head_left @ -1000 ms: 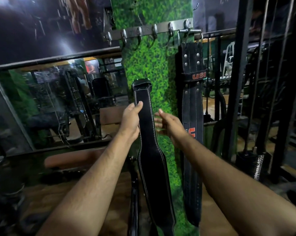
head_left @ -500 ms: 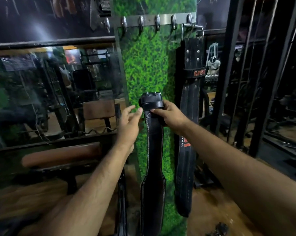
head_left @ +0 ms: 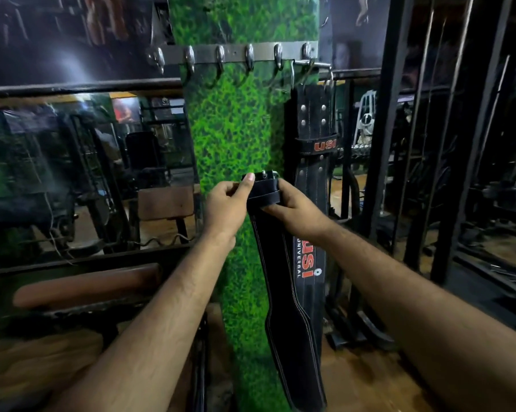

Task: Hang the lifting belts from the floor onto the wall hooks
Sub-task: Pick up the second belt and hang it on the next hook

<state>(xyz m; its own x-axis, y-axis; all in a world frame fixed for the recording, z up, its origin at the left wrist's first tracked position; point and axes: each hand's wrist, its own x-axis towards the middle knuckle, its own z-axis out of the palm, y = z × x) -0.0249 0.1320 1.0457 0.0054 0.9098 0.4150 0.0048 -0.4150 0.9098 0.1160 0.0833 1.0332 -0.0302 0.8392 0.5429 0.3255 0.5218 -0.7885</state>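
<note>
Both hands hold the black lifting belt [head_left: 283, 263] by its buckle end, left hand [head_left: 225, 206] pinching one side, right hand [head_left: 295, 208] gripping the other (below the hook rail [head_left: 236, 55]). A second belt [head_left: 314, 173] hangs from the rightmost hook.

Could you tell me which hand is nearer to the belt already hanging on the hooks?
Right. The right hand grips the held belt directly in front of the hanging belt; the left hand is further left, beyond the held belt.
</note>
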